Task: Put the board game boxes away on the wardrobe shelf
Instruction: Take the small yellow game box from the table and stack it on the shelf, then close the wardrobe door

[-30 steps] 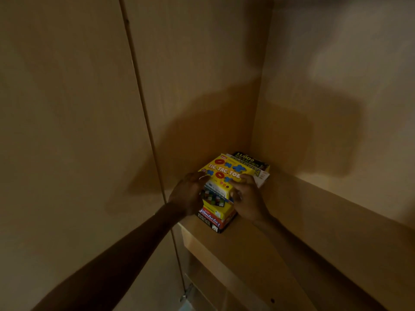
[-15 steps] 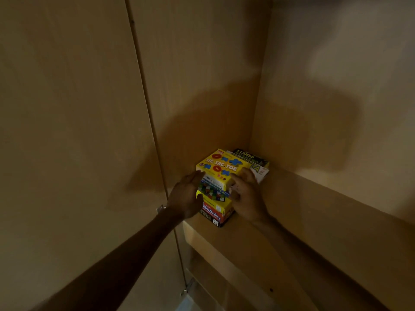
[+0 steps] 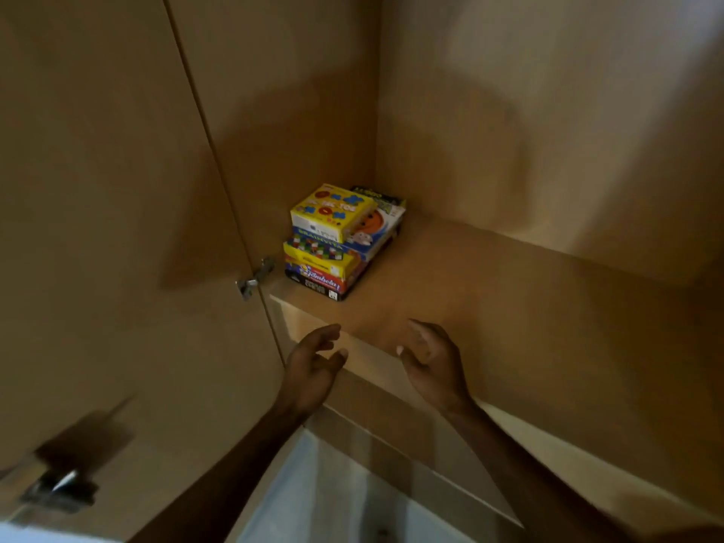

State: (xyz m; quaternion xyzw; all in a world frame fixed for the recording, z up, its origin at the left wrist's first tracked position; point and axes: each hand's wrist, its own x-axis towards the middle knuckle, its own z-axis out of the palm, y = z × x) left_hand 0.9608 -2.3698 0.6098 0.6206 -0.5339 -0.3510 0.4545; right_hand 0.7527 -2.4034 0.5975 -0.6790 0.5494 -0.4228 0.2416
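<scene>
A stack of several board game boxes (image 3: 333,248) stands in the back left corner of the wooden wardrobe shelf (image 3: 489,307). A yellow Tic-Tac-Toe box (image 3: 331,211) lies on top, a black box (image 3: 315,286) at the bottom. My left hand (image 3: 311,368) hovers in front of the shelf's front edge, fingers apart, holding nothing. My right hand (image 3: 431,360) is level with it, just over the shelf's edge, also spread and holding nothing. Both hands are well clear of the stack.
The open wardrobe door (image 3: 98,229) fills the left side, with a metal hinge (image 3: 256,278) beside the stack and a handle (image 3: 58,487) lower down. The wardrobe's back and right walls enclose the shelf. A lower shelf edge (image 3: 391,436) runs below my hands.
Both hands have let go of the stack and drawn back toward me, past the shelf's front edge. The stack stays in the corner. The view has pulled back and down.
</scene>
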